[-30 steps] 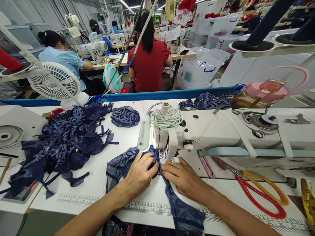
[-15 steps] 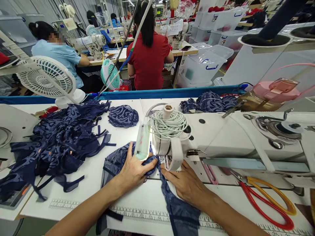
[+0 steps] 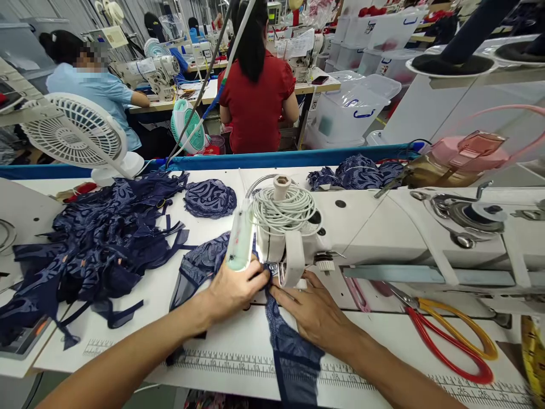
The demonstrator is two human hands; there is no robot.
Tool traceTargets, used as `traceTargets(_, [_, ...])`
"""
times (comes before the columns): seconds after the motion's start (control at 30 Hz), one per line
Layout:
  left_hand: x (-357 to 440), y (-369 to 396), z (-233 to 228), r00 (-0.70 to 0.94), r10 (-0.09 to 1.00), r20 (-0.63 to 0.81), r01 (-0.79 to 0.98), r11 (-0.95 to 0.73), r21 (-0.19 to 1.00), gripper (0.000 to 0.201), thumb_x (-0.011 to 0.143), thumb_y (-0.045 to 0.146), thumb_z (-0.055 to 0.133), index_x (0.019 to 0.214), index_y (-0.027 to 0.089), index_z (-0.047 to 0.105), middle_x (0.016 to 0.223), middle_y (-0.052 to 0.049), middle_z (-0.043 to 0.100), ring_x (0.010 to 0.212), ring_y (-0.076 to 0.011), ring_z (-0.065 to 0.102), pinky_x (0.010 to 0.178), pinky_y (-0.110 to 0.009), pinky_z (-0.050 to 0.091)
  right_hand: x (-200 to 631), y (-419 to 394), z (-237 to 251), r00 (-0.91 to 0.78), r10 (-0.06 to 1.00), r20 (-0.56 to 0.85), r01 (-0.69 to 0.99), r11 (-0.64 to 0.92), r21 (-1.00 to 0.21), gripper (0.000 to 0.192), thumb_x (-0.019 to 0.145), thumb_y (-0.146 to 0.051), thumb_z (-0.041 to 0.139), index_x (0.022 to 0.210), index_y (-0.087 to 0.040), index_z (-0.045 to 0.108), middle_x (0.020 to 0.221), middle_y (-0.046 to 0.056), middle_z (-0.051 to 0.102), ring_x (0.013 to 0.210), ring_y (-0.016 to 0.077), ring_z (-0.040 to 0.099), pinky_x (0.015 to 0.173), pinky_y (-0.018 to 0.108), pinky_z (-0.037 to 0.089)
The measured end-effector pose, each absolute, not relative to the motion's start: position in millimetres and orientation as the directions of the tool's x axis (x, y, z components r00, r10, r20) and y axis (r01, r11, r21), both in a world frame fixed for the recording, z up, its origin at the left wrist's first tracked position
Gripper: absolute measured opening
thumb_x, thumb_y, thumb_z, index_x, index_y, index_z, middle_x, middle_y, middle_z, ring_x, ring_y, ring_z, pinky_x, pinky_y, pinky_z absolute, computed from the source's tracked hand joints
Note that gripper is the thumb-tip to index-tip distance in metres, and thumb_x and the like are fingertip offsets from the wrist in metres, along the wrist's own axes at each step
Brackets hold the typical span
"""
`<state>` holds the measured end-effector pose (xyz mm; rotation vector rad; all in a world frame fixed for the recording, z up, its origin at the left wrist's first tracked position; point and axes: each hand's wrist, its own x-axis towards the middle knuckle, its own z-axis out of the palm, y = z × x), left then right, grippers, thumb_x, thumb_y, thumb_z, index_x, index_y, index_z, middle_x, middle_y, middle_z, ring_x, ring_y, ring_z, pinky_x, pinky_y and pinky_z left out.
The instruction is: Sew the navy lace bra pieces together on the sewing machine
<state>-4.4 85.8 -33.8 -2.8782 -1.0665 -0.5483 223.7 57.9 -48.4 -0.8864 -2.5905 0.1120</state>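
Ruler scale (image 3: 238,363) printed along front edge of the sewing table (image 3: 426,341): tick marks with small numbers. Near the navy lace piece (image 3: 293,352) a "10" to its left and "18", "19" to its right look readable; farther right "25", "26" faint, not sure. Papers (image 3: 298,45) at the far workstation carry print, too small to read. No brand readable on the sewing machine (image 3: 383,227).
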Motion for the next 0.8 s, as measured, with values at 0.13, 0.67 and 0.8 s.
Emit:
traceTargets(0.13, [5.2, 64.1, -35.5, 0.683, 0.633, 0.364, 0.684, -0.729, -0.016, 0.024, 0.092, 0.003, 0.041, 0.095, 0.016, 0.061, 0.081, -0.004, 0.063, 0.079, -0.0177, 0.057, 0.090, -0.045, 0.042, 223.9, 51.3, -44.8, -0.717, 0.580, 0.386, 0.563, 0.809, -0.170, 0.056, 0.073, 0.002, 0.047, 0.126, -0.012, 0.055, 0.120, 0.013, 0.066, 0.095, 0.0222, 0.058, 0.094, 0.041, 0.034])
traceTargets(0.67, [8.4, 46.7, -39.3, 0.590, 0.652, 0.477, 0.708, -0.702, 0.084, 0.021, 0.092, 0.006, 0.047, 0.104, 0.015, 0.062, 0.082, -0.004, 0.067, 0.081, -0.0177, 0.061, 0.079, -0.037, 0.039, 218.7, 42.3, -36.3, -0.715, 0.538, 0.446, 0.457, 0.843, -0.284, 0.041, 0.078, 0.003, 0.043, 0.109, -0.015, 0.061, 0.098, 0.007, 0.069, 0.092, 0.0182, 0.057, 0.085, 0.034, 0.034])
traceTargets(0.8, [8.0, 44.5, -41.0, 0.591, 0.639, 0.493, 0.710, -0.702, 0.060, 0.024, 0.092, 0.004, 0.045, 0.107, 0.015, 0.060, 0.082, -0.004, 0.066, 0.078, -0.0170, 0.060, 0.077, -0.036, 0.040, 218.8, 41.9, -36.8, -0.717, 0.535, 0.448, 0.455, 0.845, -0.281, 0.043, 0.076, 0.004, 0.043, 0.111, -0.014, 0.061, 0.100, 0.007, 0.069, 0.093, 0.0185, 0.057, 0.085, 0.034, 0.034])
